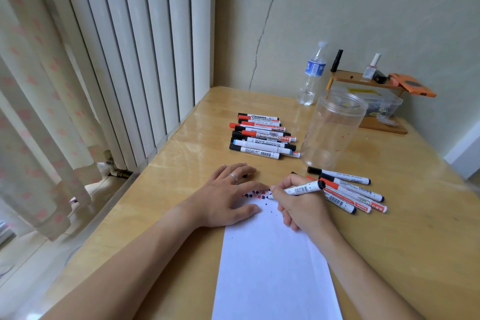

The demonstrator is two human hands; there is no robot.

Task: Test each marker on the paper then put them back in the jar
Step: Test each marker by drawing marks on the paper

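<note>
- While the left hand [228, 193] lies flat with straight fingers on the top of the white paper [275, 267] at lower centre, the right hand [301, 205] curls round a marker [304, 187] just to its right.
- That marker's tip meets the paper near a row of small red and black marks [255, 194]; its black end points toward the right of the frame.
- A clear jar [333, 127] stands upright right of centre, with no markers inside it.
- One group of markers [262, 136] lies stacked left of the jar, in the middle of the frame.
- A second group of markers [350, 191] lies below the jar, just right of the writing hand.
- A ring [233, 176] sits on a left finger.
- On the wooden table [181, 158], a water bottle [313, 75] stands above the jar, beside a small wooden shelf [363, 79] in the upper right.
- A white radiator [135, 47] fills the upper left.
</note>
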